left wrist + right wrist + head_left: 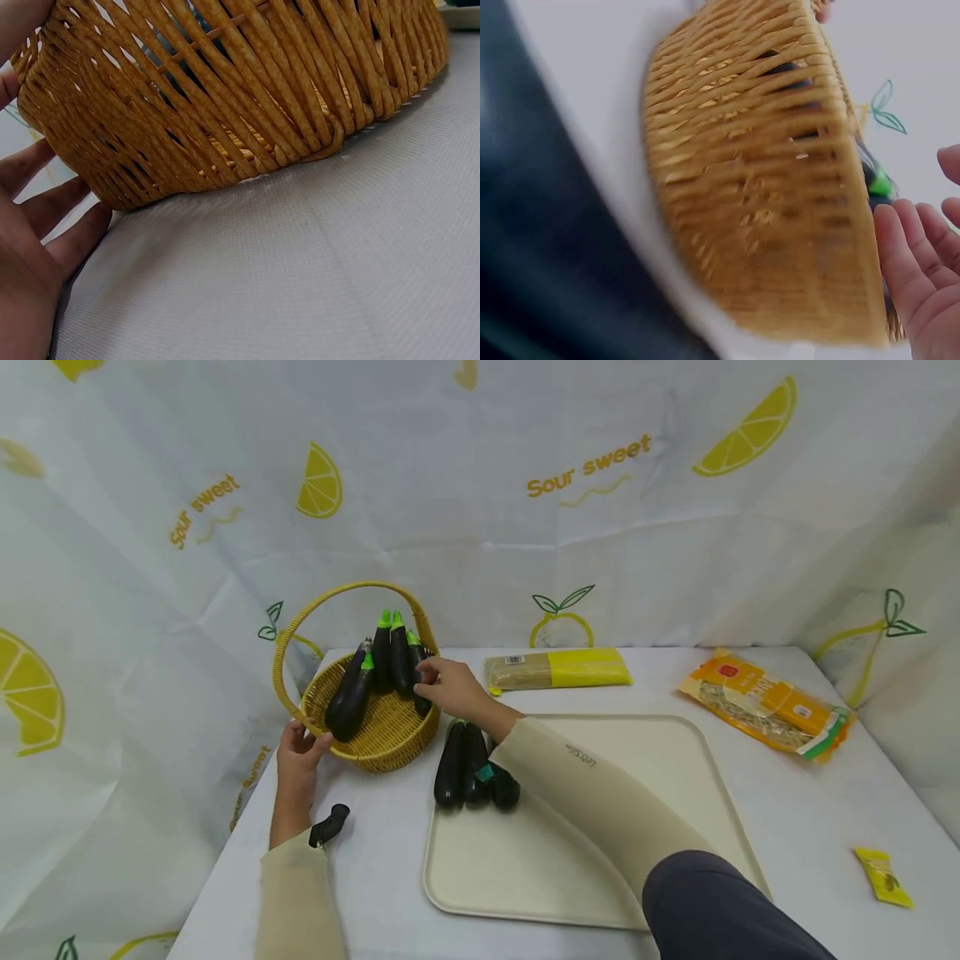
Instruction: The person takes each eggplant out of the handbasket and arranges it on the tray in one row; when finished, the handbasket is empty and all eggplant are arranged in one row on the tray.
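Note:
A wicker basket (390, 750) with a tall handle holds several dark eggplants (349, 703), most showing green caps. My left hand (297, 768) grips its left rim; in the left wrist view that hand's (34, 244) fingers spread against the woven side (225, 105). At the right rim, my right hand (459, 691) reaches over beside the rightmost eggplant (422, 703), fingers relaxed. The right wrist view shows the hand (922, 277) with fingers extended at the basket edge (765, 187), thumb apart, and a green cap (880, 182) behind the rim.
A beige tray (540, 881) lies right of the basket, with eggplants (450, 768) and a smaller dark item (505, 789) at its left side. Behind it is a yellow noodle packet (558, 669). An orange bag (768, 703) and a small yellow packet (885, 877) lie at right.

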`<state>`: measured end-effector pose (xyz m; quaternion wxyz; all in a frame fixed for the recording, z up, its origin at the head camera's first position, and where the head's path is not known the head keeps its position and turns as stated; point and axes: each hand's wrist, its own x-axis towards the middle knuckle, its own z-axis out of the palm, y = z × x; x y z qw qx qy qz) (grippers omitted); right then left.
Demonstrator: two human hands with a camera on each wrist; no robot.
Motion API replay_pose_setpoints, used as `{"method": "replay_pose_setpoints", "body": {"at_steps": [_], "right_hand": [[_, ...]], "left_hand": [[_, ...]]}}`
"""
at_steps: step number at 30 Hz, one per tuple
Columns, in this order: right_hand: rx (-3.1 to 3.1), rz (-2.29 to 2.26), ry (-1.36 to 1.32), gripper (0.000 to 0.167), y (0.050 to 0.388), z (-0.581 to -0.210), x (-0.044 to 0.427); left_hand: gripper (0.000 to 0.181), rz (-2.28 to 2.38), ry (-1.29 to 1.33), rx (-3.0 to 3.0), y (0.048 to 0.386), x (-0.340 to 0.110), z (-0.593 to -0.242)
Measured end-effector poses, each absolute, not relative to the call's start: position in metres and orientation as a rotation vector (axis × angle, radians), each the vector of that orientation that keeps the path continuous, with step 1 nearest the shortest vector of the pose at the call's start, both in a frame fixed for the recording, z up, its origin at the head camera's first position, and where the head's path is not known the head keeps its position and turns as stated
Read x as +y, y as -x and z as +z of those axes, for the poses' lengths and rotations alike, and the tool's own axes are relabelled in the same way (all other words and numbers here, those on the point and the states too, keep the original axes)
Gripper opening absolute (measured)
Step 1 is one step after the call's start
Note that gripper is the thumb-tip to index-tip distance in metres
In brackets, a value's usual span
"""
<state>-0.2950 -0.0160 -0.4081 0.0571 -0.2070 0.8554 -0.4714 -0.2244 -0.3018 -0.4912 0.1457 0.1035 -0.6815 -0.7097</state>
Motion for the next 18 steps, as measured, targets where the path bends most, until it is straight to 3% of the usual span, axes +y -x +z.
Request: {"method": "replay_pose_setpoints", "body": {"at_steps": [8, 18], "right_hand": [[2.589, -1.335, 0.628, 0.054, 0.331, -0.411, -0.084], [2.596, -1.201, 0.553, 0.066, 0.354, -0.418, -0.115]], "left_hand": [[0.037, -2.043, -0.275, -1.961, 0.22, -0.3, -0.481], [0.037, -1.991, -0.242, -1.989, 0.228, -0.307, -0.496]]}}
